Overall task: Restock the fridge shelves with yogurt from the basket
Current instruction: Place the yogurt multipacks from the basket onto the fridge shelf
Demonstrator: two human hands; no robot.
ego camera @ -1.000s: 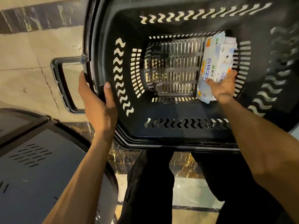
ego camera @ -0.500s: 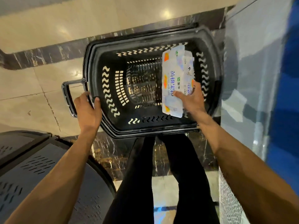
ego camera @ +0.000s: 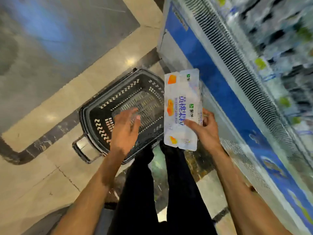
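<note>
The right hand [ego camera: 205, 128] pinches the yogurt pack [ego camera: 182, 109] by its near end — thumb on front, fingers behind — between the basket [ego camera: 94, 119] and the fridge [ego camera: 220, 78]. The left hand [ego camera: 126, 131] is loose, fingers apart, holding nothing. The pack looks light but floppy; better to hold both long sides.

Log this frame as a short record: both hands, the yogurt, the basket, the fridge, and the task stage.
left hand: open, fingers relaxed, holds nothing, above the basket
right hand: grips the yogurt pack
yogurt pack: white multipack, held in the air beside the fridge
basket: black, on the floor, no pack visible inside
fridge: on the person's right, shelves blurred
stage: pack in hand, not yet shelved
</note>
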